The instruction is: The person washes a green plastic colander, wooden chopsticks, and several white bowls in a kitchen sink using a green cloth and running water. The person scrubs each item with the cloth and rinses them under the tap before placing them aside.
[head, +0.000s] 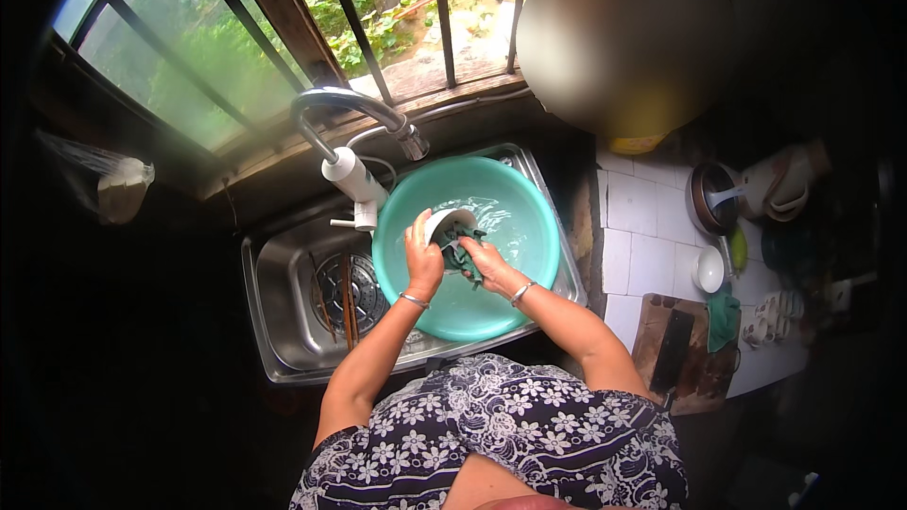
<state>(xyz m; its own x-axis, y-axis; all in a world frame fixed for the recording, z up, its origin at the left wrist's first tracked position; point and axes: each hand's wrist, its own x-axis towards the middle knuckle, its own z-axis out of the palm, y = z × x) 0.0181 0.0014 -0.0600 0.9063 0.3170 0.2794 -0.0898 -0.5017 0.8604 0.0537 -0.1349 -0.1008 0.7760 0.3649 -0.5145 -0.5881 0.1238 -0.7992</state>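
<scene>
My left hand [424, 258] grips a white bowl [441, 221] by its side, tilted over a large turquoise plastic basin [386, 276]. In my right hand [489, 265] is a bunched dark green cloth [459, 244], pressed into the mouth of the bowl. Part of the bowl's inside is hidden by the cloth and my fingers. Water [521, 227] with bright ripples lies in the basin below both hands. The basin rests on the right part of a stainless steel sink [273, 312].
A chrome-necked faucet [358, 103] arches behind the basin's left side. Chopsticks [347, 297] lie across the left sink bowl near its drain strainer [365, 283]. On the tiled counter [631, 255] are a white bowl [708, 269], a cutting board [698, 379] with a cleaver [672, 350], and several cups [762, 326].
</scene>
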